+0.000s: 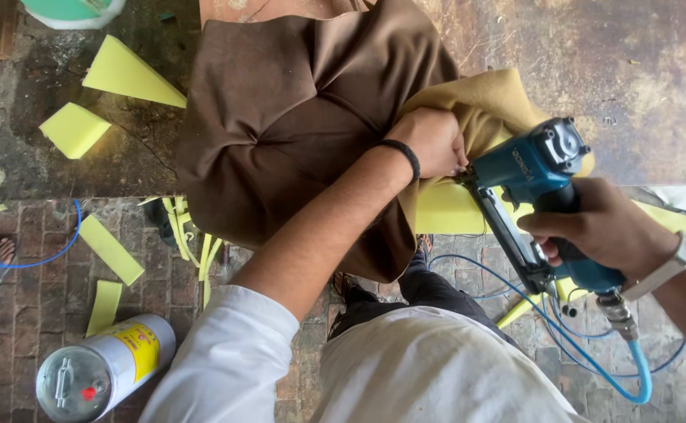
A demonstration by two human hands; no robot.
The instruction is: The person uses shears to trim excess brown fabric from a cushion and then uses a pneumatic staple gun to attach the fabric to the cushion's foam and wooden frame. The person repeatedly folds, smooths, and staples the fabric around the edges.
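Over the edge of the worn, stained workbench, the left hand is clenched on a bunched fold of the brown fabric cushion cover, pulling it down over the yellow foam pad, while the right hand grips the handle of the blue pneumatic staple gun with its nose right beside those knuckles. I'd say the trick is keeping the pleat tight and flat and fingers out of the firing line. Silver tin can lies on the brick floor, foam offcuts scattered about.
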